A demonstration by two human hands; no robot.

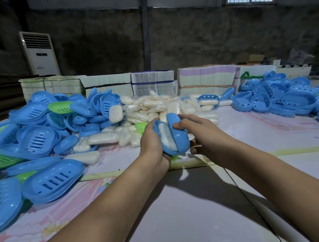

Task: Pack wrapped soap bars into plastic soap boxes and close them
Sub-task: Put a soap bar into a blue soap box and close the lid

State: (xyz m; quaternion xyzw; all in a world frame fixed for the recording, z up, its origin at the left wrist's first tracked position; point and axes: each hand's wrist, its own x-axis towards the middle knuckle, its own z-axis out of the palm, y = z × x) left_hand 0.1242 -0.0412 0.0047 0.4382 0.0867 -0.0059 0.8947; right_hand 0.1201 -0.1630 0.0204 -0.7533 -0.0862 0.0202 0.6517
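Observation:
Both hands hold one blue plastic soap box [176,133] above the table's middle. My left hand [152,142] cups its lower half from the left. My right hand [195,129] grips the lid half from the right, thumb on top. A white wrapped soap bar [166,139] shows in the gap between the two halves, which stand partly apart. A heap of wrapped soap bars [154,108] lies just behind the hands.
Blue and a few green box halves [41,136] are piled at the left, more blue halves [281,95] at the right. Stacks of flat cartons [152,81] line the table's far edge. A patterned cloth [268,130] covers the table. A white air conditioner [38,53] stands behind.

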